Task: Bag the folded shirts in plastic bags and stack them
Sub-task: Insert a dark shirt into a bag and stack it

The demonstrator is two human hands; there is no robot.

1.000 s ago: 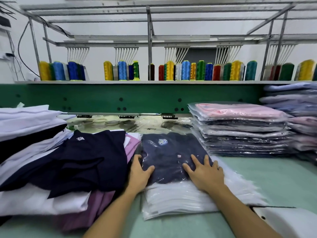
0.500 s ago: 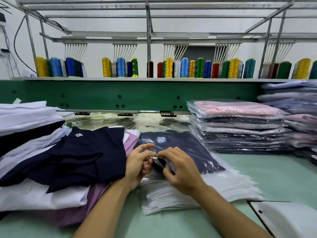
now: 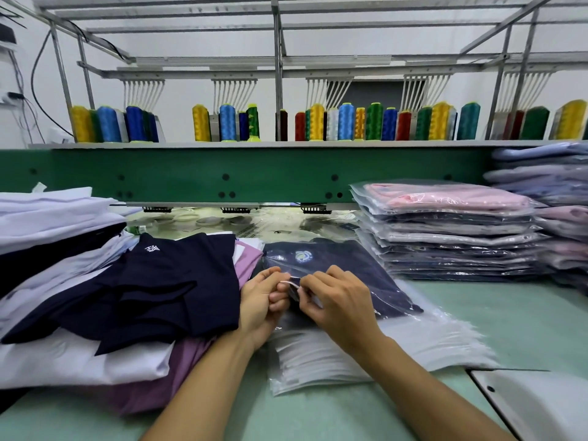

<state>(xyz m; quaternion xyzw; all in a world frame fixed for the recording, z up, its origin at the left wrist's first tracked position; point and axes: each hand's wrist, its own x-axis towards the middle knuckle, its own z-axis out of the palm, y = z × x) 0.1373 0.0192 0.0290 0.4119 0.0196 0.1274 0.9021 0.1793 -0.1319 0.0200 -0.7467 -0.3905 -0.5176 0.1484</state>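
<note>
The navy shirt [image 3: 343, 272] lies inside a clear plastic bag [image 3: 423, 332] on the pile of empty bags, in the middle of the counter [image 3: 509, 316]. The left hand [image 3: 259, 308] and the right hand [image 3: 337, 305] both pinch a thin white strip [image 3: 288, 283] at the bag's mouth, fingers closed on it. The bag looks light, soft and slippery; I would hold it at the side edges, under the shirt.
</note>
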